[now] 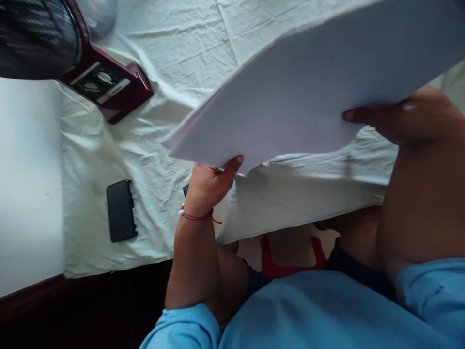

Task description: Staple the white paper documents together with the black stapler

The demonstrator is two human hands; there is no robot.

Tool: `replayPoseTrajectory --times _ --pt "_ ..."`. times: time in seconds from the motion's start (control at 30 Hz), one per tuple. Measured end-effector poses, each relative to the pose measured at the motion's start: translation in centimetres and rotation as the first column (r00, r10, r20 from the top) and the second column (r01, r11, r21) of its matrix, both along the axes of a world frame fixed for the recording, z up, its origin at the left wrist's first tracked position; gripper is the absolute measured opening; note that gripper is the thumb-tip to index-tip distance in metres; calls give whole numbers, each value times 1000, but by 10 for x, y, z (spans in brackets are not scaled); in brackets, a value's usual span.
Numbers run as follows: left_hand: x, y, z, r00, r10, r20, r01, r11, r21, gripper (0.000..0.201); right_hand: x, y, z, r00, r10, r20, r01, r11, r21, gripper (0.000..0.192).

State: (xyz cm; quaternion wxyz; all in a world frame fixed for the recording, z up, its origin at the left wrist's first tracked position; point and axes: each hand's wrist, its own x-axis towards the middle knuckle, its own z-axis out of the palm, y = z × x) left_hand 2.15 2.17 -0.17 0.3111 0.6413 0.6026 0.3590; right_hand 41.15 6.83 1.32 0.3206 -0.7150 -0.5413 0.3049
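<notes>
A large white sheet of paper [290, 92] is held up over the cloth-covered table, its near edge bent in a wave. It looks doubled along its left edge; whether it is one folded sheet or several I cannot tell. My left hand [212, 182] grips its lower left edge, thumb on top and fingers hidden underneath. Around that wrist runs a thin red string bracelet [198, 216]. On the right side, my right hand [410, 116] pinches the near edge with the thumb lying over the paper.
A dark red table fan [125, 97] stands at the upper left, with a clear plastic item [98, 17] behind it. A black phone-like case [121, 211] lies on the pale tablecloth [156, 194] at left. Below the table's edge is a red stool [267, 257]. A white wall [29, 184] borders the left.
</notes>
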Motion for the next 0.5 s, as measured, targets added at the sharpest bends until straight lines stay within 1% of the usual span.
replayPoseTrajectory --times 0.07,0.13,0.17,0.23,0.27,0.33,0.43,0.5 --pt "1 2 2 994 6 107 -5 1000 -16 19 -6 0 2 979 51 -198 -43 998 47 49" --pt "3 4 2 972 18 236 -14 1000 -17 16 -10 0 4 931 99 -352 -85 995 56 40" --pt "3 6 2 957 25 290 -21 1000 -18 15 -12 1 3 914 96 -393 -95 995 20 40" --pt "2 8 0 935 37 352 -26 999 -36 19 -14 4 2 908 59 -416 -94 993 -65 40" --pt "0 9 -2 934 47 355 -30 998 -51 21 -15 6 0 908 40 -417 -88 991 -97 40" --pt "-3 11 -4 947 87 310 -66 995 -76 23 -17 9 -2 898 26 -439 -95 986 -137 41" --pt "-6 14 -5 964 196 182 -181 979 -94 19 -22 12 -4 869 45 -493 -143 977 -161 41" --pt "-7 15 -5 962 236 135 -224 969 -101 14 -24 14 -6 857 62 -512 -175 969 -175 39"
